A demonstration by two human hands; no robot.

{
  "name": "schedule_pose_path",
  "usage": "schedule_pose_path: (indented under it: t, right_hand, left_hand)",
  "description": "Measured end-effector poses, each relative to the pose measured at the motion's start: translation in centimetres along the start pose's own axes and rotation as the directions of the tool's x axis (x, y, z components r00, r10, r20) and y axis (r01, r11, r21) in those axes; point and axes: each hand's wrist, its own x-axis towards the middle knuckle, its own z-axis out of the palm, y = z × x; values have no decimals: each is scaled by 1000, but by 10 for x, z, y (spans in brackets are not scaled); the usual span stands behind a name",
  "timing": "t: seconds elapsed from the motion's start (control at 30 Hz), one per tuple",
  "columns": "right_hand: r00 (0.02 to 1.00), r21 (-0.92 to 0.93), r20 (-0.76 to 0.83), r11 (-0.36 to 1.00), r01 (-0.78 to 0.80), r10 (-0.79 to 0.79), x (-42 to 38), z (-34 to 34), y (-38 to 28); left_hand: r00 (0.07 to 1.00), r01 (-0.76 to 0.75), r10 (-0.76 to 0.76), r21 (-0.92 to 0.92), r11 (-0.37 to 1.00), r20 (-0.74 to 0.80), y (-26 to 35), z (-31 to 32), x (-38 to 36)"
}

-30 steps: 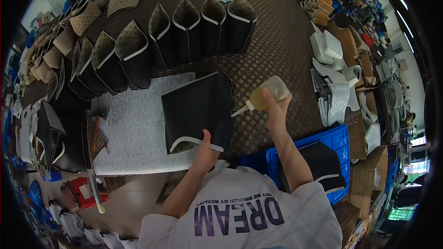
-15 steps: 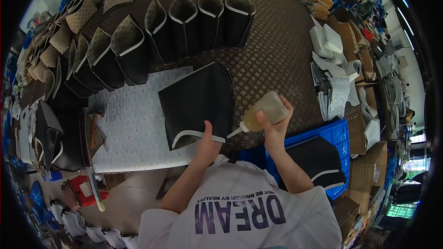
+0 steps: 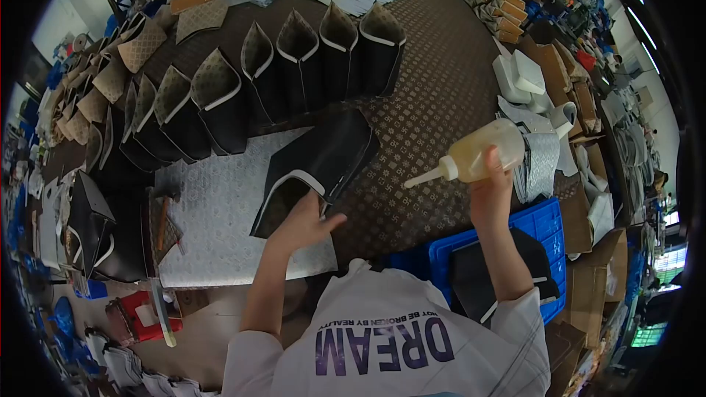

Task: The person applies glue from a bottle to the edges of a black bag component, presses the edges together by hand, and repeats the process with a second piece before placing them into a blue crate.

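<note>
Brown and patterned, the worktop (image 3: 437,51) carried a pale sheet (image 3: 209,198); partly on it lay a black pouch (image 3: 323,151), probably light yet fairly stiff, best taken by its white rim (image 3: 300,174). To its right was a bottle (image 3: 485,148), seemingly soft, slippery plastic, best gripped round its body. The right hand (image 3: 493,192) wrapped that body; the left hand (image 3: 300,222) had fingers at the rim, thumb spread away. The thin nozzle (image 3: 425,177) seemed easily bent.

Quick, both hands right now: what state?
Left hand: thumb spread, fingers at the white trim of the black piece; grip can't be told.
Right hand: closed, holding the squeeze bottle.
</note>
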Motion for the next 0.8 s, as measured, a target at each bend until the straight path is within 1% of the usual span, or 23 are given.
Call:
schedule_pose_path:
  t: [0.03, 0.07, 0.1, 0.13, 0.2, 0.23, 0.27, 0.33, 0.37, 0.43, 0.47, 0.57, 0.6, 0.7, 0.8]
  right_hand:
    - [998, -30, 2, 998, 57, -57, 5, 5, -5]
    - [993, -60, 6, 992, 115, -115, 10, 11, -10]
    - [985, -89, 14, 981, 175, -174, 14, 18, -16]
    - [984, -79, 23, 981, 177, -176, 17, 26, -22]
    - [978, -47, 46, 978, 205, -203, 25, 42, -24]
    - [975, -33, 58, 975, 218, -216, 30, 47, -26]
    - [972, -39, 77, 974, 225, -221, 36, 50, -22]
    - [972, 44, 84, 976, 215, -218, 36, 67, -19]
    - [971, 79, 103, 975, 206, -213, 35, 75, -16]
    - [971, 57, 122, 978, 200, -206, 37, 80, 0]
    - [980, 46, 108, 985, 164, -168, 37, 83, 7]
    - [973, -11, 125, 980, 199, -196, 49, 83, 31]
    - [974, -14, 134, 982, 187, -184, 50, 86, 34]
    - [976, -85, 141, 981, 177, -164, 57, 84, 44]
    - [970, -108, 159, 973, 205, -187, 59, 86, 51]
  left_hand:
    - [995, 77, -76, 23, 997, -59, 8, -12, 5]
    - [978, -50, 59, 49, 998, -198, 16, -20, 9]
    - [924, -176, 197, 93, 980, -329, 22, -29, 14]
    - [887, -243, 261, 96, 965, -381, 18, -42, 25]
    - [872, -158, 204, 138, 978, -444, 29, -66, 36]
    - [874, -115, 214, 243, 963, -436, 55, -76, 35]
    - [898, -189, 247, 188, 964, -364, 54, -81, 42]
    - [922, -319, 323, 57, 946, -212, 53, -88, 57]
    - [961, -227, 229, 30, 973, -158, 52, -87, 59]
    - [962, -245, 254, 98, 965, -100, 57, -80, 63]
    - [962, -252, 263, 128, 959, -72, 58, -75, 64]
    - [951, -245, 272, 174, 954, -148, 59, -59, 60]
    - [946, -239, 272, 190, 952, -173, 58, -56, 59]
    - [909, -291, 352, 264, 920, -224, 51, -52, 59]
    - [925, -262, 317, 253, 931, -208, 50, -53, 60]
